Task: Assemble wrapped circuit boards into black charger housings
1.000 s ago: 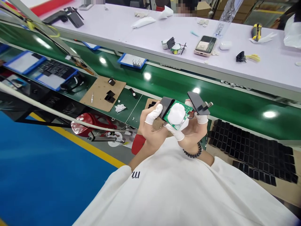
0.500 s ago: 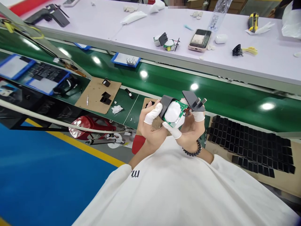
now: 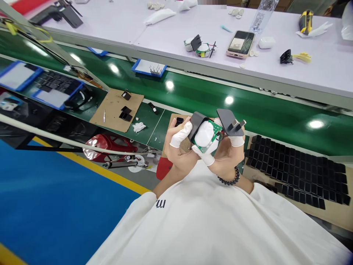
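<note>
My left hand (image 3: 179, 141) grips a black plastic charger housing (image 3: 198, 123), with white finger cots on its fingertips. My right hand (image 3: 227, 152), also in finger cots, holds a green circuit board (image 3: 216, 129) that bears a rounded white mass (image 3: 204, 134). The board sits at the housing's open side, partly within it as far as I can see. A black plug cover (image 3: 227, 119) with two metal prongs stands up at my right fingers, and thin wires run between it and the board. Some of my right fingers are hidden behind these parts.
Rows of black housings (image 3: 300, 169) lie on cardboard at the right. On the raised white shelf are a phone (image 3: 241, 44), opened charger parts (image 3: 202, 48) and a black plug piece (image 3: 286, 57). Another cardboard sheet (image 3: 113, 117) and a red stool (image 3: 100, 147) are at the left.
The view has shifted slightly, so the hands and scene appear a little further right. Both hands keep the same hold; the board and housing look almost unchanged relative to each other.
</note>
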`<move>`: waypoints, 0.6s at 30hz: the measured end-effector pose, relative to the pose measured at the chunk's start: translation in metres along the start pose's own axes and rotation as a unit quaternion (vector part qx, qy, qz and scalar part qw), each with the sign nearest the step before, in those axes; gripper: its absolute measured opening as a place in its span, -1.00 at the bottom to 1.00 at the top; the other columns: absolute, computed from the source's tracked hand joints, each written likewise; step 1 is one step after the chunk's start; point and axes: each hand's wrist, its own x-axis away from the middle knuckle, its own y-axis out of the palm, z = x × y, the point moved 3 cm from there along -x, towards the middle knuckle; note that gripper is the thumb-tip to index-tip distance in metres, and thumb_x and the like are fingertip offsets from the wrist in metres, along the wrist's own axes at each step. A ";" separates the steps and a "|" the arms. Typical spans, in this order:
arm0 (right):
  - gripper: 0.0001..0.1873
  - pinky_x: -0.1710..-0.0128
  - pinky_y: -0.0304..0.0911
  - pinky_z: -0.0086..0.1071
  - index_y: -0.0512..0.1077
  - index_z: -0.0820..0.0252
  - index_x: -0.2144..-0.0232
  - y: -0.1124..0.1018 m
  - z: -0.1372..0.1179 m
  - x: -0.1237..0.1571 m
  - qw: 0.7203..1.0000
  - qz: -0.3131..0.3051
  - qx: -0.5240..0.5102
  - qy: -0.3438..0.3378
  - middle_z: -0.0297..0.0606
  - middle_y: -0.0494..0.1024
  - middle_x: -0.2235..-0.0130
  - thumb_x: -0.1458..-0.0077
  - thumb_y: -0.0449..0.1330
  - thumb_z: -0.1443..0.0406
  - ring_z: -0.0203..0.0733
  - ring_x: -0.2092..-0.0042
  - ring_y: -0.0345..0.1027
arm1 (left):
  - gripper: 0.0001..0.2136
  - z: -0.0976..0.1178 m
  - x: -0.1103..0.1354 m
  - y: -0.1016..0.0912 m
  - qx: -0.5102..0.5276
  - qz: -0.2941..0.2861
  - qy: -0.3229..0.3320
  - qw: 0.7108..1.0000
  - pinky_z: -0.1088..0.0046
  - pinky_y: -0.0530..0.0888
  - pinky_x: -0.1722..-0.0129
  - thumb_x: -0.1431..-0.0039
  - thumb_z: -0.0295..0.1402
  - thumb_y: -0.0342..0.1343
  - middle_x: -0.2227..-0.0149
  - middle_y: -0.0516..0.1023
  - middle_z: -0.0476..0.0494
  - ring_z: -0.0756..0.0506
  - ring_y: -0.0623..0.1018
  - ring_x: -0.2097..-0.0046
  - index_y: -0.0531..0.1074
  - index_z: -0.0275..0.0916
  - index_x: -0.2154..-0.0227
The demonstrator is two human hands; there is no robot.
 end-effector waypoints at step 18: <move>-0.20 -0.14 0.47 0.18 0.34 -0.45 -0.13 0.002 -0.002 -0.003 0.998 0.008 0.036 -0.047 -0.36 0.49 -0.08 0.18 0.50 -0.03 0.18 -0.15 0.49 | -0.68 -0.009 0.001 -0.004 0.001 0.004 -0.010 1.000 -0.14 0.34 -0.37 -0.38 -0.18 0.18 -0.04 0.49 -0.15 -0.26 0.57 -0.23 0.43 -0.03 -0.14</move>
